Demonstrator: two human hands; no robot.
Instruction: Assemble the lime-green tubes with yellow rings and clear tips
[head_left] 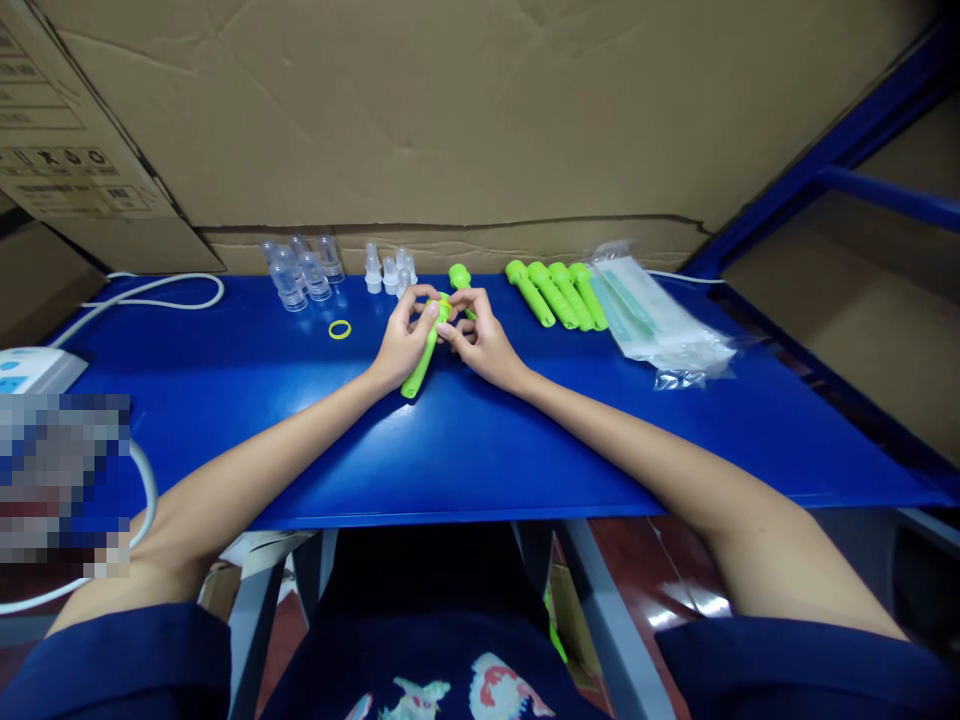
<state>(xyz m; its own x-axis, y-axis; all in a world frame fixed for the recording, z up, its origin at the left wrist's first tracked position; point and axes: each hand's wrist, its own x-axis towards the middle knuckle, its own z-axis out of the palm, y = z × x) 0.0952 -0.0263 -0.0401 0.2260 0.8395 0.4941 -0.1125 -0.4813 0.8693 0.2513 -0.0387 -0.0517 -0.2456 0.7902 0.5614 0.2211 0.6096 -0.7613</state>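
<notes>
A lime-green flashlight-shaped handle (pixel 421 370) is held over the middle of the table, tilted, its narrow end toward me. My left hand (pixel 405 343) is closed round its upper part. At the wider head, the fingers of my right hand (pixel 484 343) pinch the rim, where a yellowish band shows; my fingertips partly hide it. Just behind my hands lies another green handle (pixel 460 277), partly covered by them. A loose yellow ring (pixel 340 329) rests on the table to the left of my left hand.
Several clear plastic cups (pixel 289 285) and small whitish nozzle-like caps (pixel 373 270) stand at the back left. Several green handles (pixel 556 297) lie in a row at back right, beside plastic-bagged packets (pixel 656 315). A white power strip (pixel 41 371) with a cable sits far left on the blue table (pixel 420 470).
</notes>
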